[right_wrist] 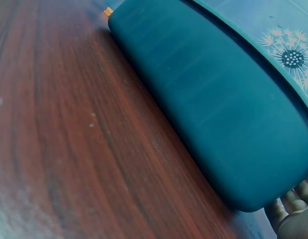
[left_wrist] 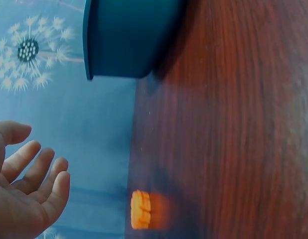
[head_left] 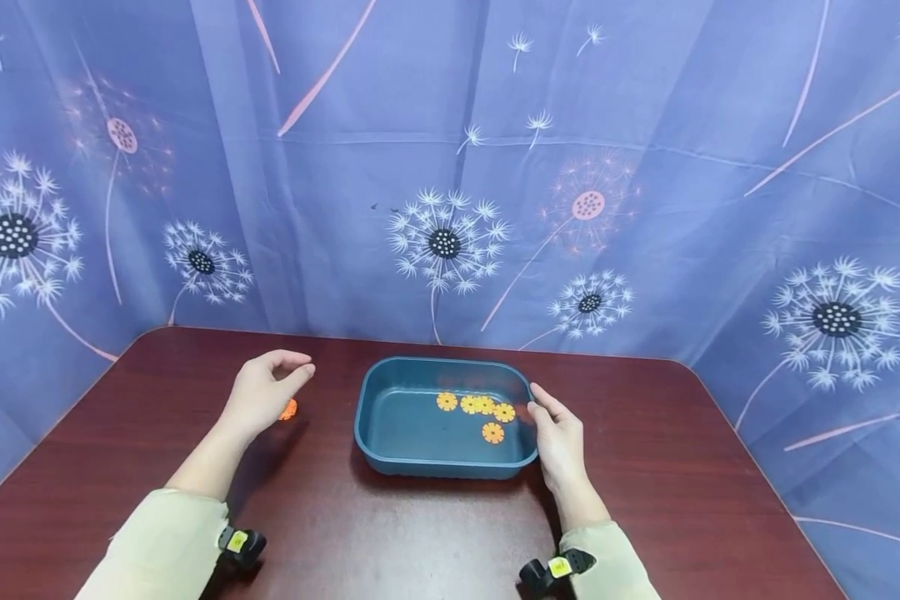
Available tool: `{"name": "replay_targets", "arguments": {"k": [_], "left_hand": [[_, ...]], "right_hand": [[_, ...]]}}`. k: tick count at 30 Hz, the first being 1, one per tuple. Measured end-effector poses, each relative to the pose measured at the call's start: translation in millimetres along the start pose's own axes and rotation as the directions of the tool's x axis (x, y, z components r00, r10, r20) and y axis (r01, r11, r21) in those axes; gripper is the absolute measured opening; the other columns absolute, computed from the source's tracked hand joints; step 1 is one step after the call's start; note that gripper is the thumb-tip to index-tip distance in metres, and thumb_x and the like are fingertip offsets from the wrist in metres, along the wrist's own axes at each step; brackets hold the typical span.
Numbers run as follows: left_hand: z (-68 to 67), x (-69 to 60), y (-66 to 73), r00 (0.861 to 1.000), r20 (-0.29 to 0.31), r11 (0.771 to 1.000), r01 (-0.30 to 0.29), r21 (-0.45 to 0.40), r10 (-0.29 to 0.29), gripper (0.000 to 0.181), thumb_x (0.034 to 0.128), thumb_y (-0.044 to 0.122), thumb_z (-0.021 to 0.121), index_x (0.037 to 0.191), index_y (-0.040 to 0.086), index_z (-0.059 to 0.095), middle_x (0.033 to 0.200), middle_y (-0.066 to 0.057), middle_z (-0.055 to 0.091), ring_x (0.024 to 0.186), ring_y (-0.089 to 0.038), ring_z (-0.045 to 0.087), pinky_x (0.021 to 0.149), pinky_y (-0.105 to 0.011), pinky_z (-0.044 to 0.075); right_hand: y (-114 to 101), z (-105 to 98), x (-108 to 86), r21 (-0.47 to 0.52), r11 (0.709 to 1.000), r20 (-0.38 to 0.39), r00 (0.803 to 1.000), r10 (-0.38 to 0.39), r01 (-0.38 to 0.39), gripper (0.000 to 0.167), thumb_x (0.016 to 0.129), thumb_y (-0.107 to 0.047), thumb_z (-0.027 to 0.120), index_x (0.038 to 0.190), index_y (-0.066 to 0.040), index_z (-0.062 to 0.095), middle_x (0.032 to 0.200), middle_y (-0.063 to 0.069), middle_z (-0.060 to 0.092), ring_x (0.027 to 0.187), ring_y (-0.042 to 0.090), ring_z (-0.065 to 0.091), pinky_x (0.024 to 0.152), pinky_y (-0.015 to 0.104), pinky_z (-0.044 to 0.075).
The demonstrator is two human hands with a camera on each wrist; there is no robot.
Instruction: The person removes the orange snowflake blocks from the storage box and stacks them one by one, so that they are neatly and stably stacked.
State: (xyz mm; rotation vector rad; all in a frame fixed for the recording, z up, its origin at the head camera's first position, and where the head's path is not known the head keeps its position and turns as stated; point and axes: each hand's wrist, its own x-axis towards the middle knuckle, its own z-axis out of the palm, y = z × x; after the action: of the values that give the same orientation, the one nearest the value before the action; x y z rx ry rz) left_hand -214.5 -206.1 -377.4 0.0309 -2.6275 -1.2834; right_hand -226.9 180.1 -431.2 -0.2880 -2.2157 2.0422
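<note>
A blue-green rectangular plastic basin (head_left: 435, 471) sits on the table, with several yellow and orange notched discs (head_left: 492, 432) lying inside toward its right half. My right hand (head_left: 558, 437) grips the basin's right end at the rim; in the right wrist view its fingers (right_wrist: 293, 201) show partly, at the basin's end. Left of the basin, my left hand (head_left: 262, 392) hovers above the table, fingers loosely bent and holding nothing. Below and beside it rests an orange notched piece (head_left: 288, 410), partly hidden by the hand; from the side it looks like a small stack (left_wrist: 140, 209).
The dark red-brown wooden table (head_left: 450, 533) has a blue curtain (head_left: 330, 208) with dandelion prints behind and at both sides. A small black device with a yellow label is strapped on each wrist, over pale sleeves (head_left: 157, 542).
</note>
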Motion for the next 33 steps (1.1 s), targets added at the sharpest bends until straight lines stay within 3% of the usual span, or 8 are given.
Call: {"name": "replay_targets", "arguments": {"k": [2, 5, 11, 25, 33], "left_hand": [[2.5, 0.7, 3.9, 1.0, 0.013, 1.0, -0.008, -0.027, 0.009, 0.03, 0.0919, 0.024, 0.06, 0.113, 0.004, 0.064, 0.105, -0.016, 0.069, 0.077, -0.017, 0.062, 0.067, -0.026, 0.049], [7.8, 0.6, 9.0, 0.999, 0.009, 0.999, -0.036, -0.035, 0.036, 0.028, 0.0913, 0.024, 0.061, 0.111, 0.004, 0.066, 0.101, -0.014, 0.07, 0.073, -0.013, 0.061, 0.067, -0.026, 0.049], [20.2, -1.9, 17.6, 0.997, 0.034, 0.997, -0.061, -0.044, 0.063, 0.024, 0.0909, 0.022, 0.062, 0.109, 0.006, 0.067, 0.101, -0.011, 0.07, 0.09, -0.021, 0.063, 0.075, -0.031, 0.049], [55.1, -0.7, 39.1, 0.992, 0.122, 0.99, -0.027, -0.141, 0.044, 0.026, 0.0901, 0.022, 0.063, 0.11, 0.006, 0.066, 0.1, -0.009, 0.069, 0.082, -0.017, 0.062, 0.065, -0.027, 0.051], [65.2, 0.6, 50.7, 0.991, 0.113, 0.986, -0.053, -0.156, 0.071, 0.027, 0.0893, 0.024, 0.064, 0.11, 0.007, 0.067, 0.107, -0.008, 0.068, 0.091, -0.02, 0.063, 0.076, -0.032, 0.053]], "right_hand": [[-0.4, 0.9, 0.5, 0.007, 1.0, -0.001, 1.0, 0.002, -0.002, 0.04, 0.096, -0.013, 0.05, 0.136, -0.009, 0.052, 0.144, 0.009, 0.046, 0.125, 0.024, 0.049, 0.111, 0.042, 0.033], [-0.4, 1.4, 0.3, 0.008, 1.0, -0.003, 1.0, 0.006, -0.006, 0.04, 0.096, -0.013, 0.05, 0.136, -0.009, 0.051, 0.144, 0.009, 0.046, 0.126, 0.024, 0.048, 0.111, 0.042, 0.033], [0.6, 0.7, -1.5, -0.012, 1.0, 0.002, 1.0, 0.016, -0.016, 0.04, 0.096, -0.013, 0.049, 0.136, -0.01, 0.051, 0.144, 0.01, 0.045, 0.125, 0.025, 0.049, 0.111, 0.043, 0.033], [-1.2, -0.6, 0.1, -0.018, 1.0, 0.01, 1.0, 0.008, -0.007, 0.04, 0.096, -0.014, 0.049, 0.137, -0.01, 0.051, 0.144, 0.01, 0.045, 0.127, 0.024, 0.047, 0.112, 0.043, 0.031], [-0.9, 1.1, 0.3, -0.002, 1.0, 0.009, 1.0, 0.0, 0.0, 0.041, 0.096, -0.013, 0.05, 0.136, -0.009, 0.051, 0.145, 0.01, 0.045, 0.125, 0.024, 0.049, 0.112, 0.043, 0.032]]}}
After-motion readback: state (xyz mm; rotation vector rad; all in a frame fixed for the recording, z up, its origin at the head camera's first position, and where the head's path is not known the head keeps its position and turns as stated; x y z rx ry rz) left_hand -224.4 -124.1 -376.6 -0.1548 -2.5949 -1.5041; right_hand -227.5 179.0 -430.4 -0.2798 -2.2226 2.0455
